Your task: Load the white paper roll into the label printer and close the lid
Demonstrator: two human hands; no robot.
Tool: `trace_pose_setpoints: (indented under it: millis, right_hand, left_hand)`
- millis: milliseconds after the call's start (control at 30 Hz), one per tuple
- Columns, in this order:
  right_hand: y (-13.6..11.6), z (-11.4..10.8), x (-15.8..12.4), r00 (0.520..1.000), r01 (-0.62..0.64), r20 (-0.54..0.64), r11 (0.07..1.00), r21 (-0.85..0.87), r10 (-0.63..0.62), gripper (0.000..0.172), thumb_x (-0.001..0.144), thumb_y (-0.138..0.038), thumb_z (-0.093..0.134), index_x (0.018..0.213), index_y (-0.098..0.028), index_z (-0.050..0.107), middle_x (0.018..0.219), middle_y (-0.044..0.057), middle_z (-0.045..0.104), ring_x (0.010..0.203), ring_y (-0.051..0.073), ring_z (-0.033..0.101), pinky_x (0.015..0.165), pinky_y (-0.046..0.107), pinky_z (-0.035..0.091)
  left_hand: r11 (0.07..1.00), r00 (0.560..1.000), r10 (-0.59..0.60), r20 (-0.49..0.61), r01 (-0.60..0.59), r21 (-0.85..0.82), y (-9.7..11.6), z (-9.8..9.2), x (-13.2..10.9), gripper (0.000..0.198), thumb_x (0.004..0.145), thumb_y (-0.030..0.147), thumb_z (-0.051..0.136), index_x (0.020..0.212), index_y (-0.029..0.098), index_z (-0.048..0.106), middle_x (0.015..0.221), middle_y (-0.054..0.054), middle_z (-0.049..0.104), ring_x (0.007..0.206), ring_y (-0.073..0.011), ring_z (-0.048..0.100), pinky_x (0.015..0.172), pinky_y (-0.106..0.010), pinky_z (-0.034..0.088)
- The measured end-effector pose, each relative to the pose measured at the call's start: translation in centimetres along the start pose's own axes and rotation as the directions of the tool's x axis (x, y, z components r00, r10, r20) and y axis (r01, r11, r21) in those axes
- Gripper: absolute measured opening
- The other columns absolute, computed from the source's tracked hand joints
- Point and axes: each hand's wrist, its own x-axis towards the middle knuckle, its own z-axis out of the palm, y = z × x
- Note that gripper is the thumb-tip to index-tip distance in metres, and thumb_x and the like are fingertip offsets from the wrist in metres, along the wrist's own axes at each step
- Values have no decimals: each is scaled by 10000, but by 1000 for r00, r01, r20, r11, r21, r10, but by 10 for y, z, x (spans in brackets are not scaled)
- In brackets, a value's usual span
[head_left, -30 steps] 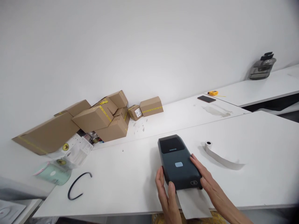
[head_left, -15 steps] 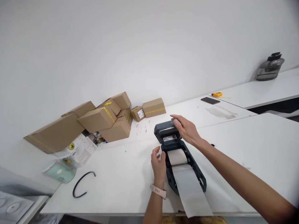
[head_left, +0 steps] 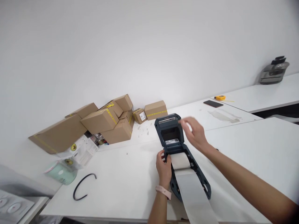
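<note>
A dark label printer [head_left: 205, 188] lies on the white table [head_left: 257, 149] with its lid [head_left: 170, 128] swung up and open. Inside it sits a white paper roll [head_left: 180, 160], and a long strip of paper [head_left: 196, 196] runs out toward the near edge. My left hand [head_left: 164, 166] grips the printer's left side beside the roll; a pink watch is on that wrist. My right hand [head_left: 195, 132] hovers just right of the raised lid, blurred, fingers loosely spread and holding nothing.
A pile of cardboard boxes [head_left: 102, 119] stands at the back left by the wall. A green tape roll [head_left: 61, 171] and a black curved band [head_left: 83, 186] lie at the left. A phone [head_left: 213, 103] and a yellow tape measure [head_left: 220, 97] are far right.
The printer's lid went from closed to fully raised. My right hand lifted it and has now let go; my left hand moved to the printer's left side.
</note>
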Motion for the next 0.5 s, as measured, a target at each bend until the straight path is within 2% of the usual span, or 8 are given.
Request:
trace_pose_setpoints:
  millis: [33,67,133,200,267,333,400,500]
  right_hand:
    - [3,-2,-16,984,80,163,996,-27,-75,352,978,-418,374,985,-217,663,1048,110,712,1017,260,633,923,405,466]
    - [7,-3,-29,925,139,362,989,-48,-113,323,965,-400,403,988,-224,674,1041,101,723,988,262,650,888,403,481]
    - [19,1,-48,712,188,698,979,-83,-78,330,921,-393,476,1133,-231,670,1158,103,716,1065,289,653,921,423,475]
    - [32,10,-53,503,191,864,975,-114,3,483,871,-433,536,1306,-235,602,1315,109,653,1228,327,582,1040,466,405]
    - [40,21,-50,368,199,928,971,-136,55,639,815,-486,588,1400,-232,532,1417,118,576,1344,358,475,1131,513,291]
    - [42,31,-45,287,222,953,961,-167,100,777,750,-521,641,1444,-211,482,1474,143,512,1382,382,417,1163,549,200]
    - [42,38,-43,247,261,956,939,-224,159,849,673,-533,695,1419,-172,509,1432,189,543,1337,406,464,1162,571,158]
    - [42,44,-45,274,300,946,919,-255,173,798,564,-505,755,1272,-159,629,1243,193,671,1182,408,587,1144,564,177]
  left_hand:
    - [1000,1000,-4,-3,4,-3,0,0,0,333,859,359,560,1149,197,591,1180,-124,677,1012,-218,650,856,-334,498]
    - [1000,1000,-7,-5,7,-4,0,1,-1,335,859,361,560,1151,197,582,1167,-125,686,1005,-217,656,859,-334,498]
    - [1000,1000,-11,-8,11,4,0,1,-1,359,858,364,562,1176,199,556,1150,-126,700,1010,-218,663,876,-336,491]
    - [1000,1000,-15,-6,15,25,1,-1,0,403,859,369,561,1224,203,523,1156,-130,705,1011,-222,668,885,-342,483]
    - [999,1000,-15,4,15,50,2,-4,1,434,858,360,563,1262,212,498,1154,-126,711,1006,-226,673,877,-342,476]
    - [998,1000,-9,24,8,68,3,-7,3,450,858,340,562,1287,231,481,1127,-106,729,988,-225,683,855,-333,473]
    - [997,999,-3,45,-1,80,4,-9,4,454,860,330,560,1299,251,473,1105,-88,743,955,-222,695,830,-324,473]
    - [996,999,-4,54,-1,91,4,-9,4,467,869,347,553,1317,256,457,1135,-96,740,912,-223,708,805,-323,477]
